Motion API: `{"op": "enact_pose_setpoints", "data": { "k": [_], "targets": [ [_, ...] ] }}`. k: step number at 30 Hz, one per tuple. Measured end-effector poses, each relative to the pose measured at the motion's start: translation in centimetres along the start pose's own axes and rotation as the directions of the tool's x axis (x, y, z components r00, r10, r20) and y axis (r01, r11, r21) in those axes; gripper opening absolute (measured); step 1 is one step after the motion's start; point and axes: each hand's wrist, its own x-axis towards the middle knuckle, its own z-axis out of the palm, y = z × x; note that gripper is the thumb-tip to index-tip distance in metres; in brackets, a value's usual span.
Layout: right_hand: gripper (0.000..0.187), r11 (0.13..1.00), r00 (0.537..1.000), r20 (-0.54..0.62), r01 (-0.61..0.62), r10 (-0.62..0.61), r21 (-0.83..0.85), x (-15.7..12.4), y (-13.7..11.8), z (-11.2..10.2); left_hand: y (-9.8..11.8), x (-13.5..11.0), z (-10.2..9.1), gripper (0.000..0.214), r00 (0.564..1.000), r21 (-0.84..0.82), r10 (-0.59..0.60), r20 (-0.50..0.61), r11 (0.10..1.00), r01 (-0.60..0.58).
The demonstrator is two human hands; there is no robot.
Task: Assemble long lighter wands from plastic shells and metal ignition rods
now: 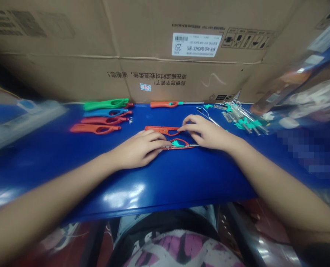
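I'm resting the left hand (144,149) half curled, fingertips on the filled shell (178,148), which is lying between the hands; from afar I can't tell whether they're pinching. The right hand (202,129) is bending loosely, fingertips touching the second shell (162,129) just beyond, its grip unclear. I'd be pressing lightly, so the teal trigger (177,143) is staying seated. I'm counting four handles (98,112) beyond the left hand, two shells and one trigger between the hands, one orange lighter (163,104) beyond them, and one jumbled pile of rods (245,120), uncountable, right of the right hand.
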Motion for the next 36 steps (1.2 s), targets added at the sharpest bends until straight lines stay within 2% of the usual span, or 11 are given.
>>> {"op": "enact_pose_setpoints", "data": {
  "k": [10,13,16,19,21,24,26,28,31,34,36],
  "targets": [
    [0.012,0.998,0.993,0.104,-0.061,0.062,-0.012,0.2,0.0,0.1,-0.7,0.0,-0.1,0.039,0.987,0.066,-0.101,-0.125,0.992,0.11],
    [0.012,0.993,0.989,0.111,-0.094,0.102,-0.072,0.2,-0.1,-0.1,-0.9,0.0,0.1,0.039,0.981,0.061,-0.119,-0.153,0.99,0.129],
    [0.013,0.985,0.985,0.055,-0.159,0.163,-0.071,0.3,-0.3,-0.2,-1.0,0.0,0.1,0.039,0.973,0.049,-0.143,-0.181,0.987,0.154],
    [0.012,0.956,0.96,-0.042,-0.269,0.276,0.116,0.4,-0.8,-0.1,-1.1,0.0,0.1,0.04,0.963,0.09,-0.131,-0.236,0.984,0.156],
    [0.012,0.878,0.927,-0.049,-0.335,0.373,0.343,0.6,-1.0,0.1,-1.1,-0.1,0.0,0.04,0.961,0.12,-0.108,-0.255,0.983,0.142],
    [0.011,0.649,0.88,0.077,-0.402,0.468,0.646,1.0,-1.2,0.6,-0.9,-0.1,-0.1,0.035,0.959,0.117,-0.078,-0.273,0.987,0.114],
    [0.009,0.533,0.863,0.155,-0.428,0.481,0.73,1.2,-1.2,0.8,-0.8,0.0,-0.2,0.032,0.956,0.102,-0.06,-0.288,0.99,0.093],
    [0.007,0.489,0.858,0.185,-0.436,0.479,0.755,1.3,-1.2,0.9,-0.7,-0.1,-0.4,0.032,0.957,0.102,-0.044,-0.288,0.992,0.076],
    [0.017,0.535,0.897,0.188,-0.394,0.399,0.747,1.1,-1.5,0.7,-0.9,-0.3,-0.8,0.033,0.973,0.152,-0.009,-0.229,0.987,0.045],
    [0.03,0.659,0.95,0.143,-0.297,0.278,0.691,0.9,-2.0,0.3,-1.2,-0.5,-1.3,0.034,0.986,0.213,0.044,-0.162,0.977,-0.008],
    [0.032,0.717,0.966,0.121,-0.25,0.227,0.651,0.8,-2.4,0.2,-1.2,-0.6,-1.5,0.033,0.985,0.232,0.073,-0.158,0.972,-0.035]
  ]
}}
